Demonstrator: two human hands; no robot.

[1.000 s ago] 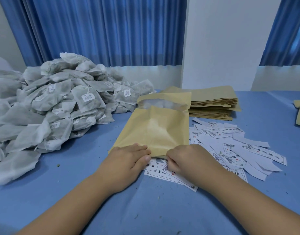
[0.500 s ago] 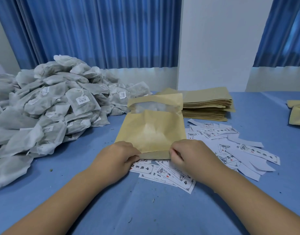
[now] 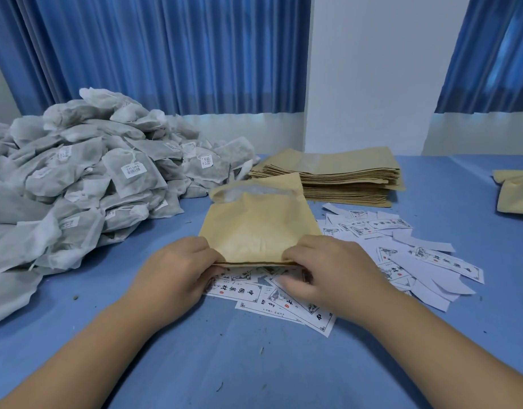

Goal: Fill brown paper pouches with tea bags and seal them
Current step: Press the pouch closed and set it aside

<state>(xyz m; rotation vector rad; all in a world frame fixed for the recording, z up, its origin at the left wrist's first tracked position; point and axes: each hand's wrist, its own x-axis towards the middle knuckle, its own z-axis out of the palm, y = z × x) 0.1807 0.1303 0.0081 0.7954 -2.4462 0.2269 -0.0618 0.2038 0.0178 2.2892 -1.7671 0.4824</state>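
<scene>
Pinching fingers of the left hand [image 3: 177, 273] and right hand [image 3: 328, 270] clamp the near edge of the brown pouch [image 3: 260, 228], which lies just in front of the stack of flat pouches [image 3: 343, 178]. An uneven fold could crease the thin, wrinkled paper or leave a gap. Soft grey-white tea bags [image 3: 92, 178] heap left of the stack, and printed paper labels [image 3: 402, 261] lie scattered before it.

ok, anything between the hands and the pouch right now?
Nothing visible. The left hand and right hand both pinch the pouch at its near edge. Printed labels lie under that edge, not between hands and pouch.
</scene>
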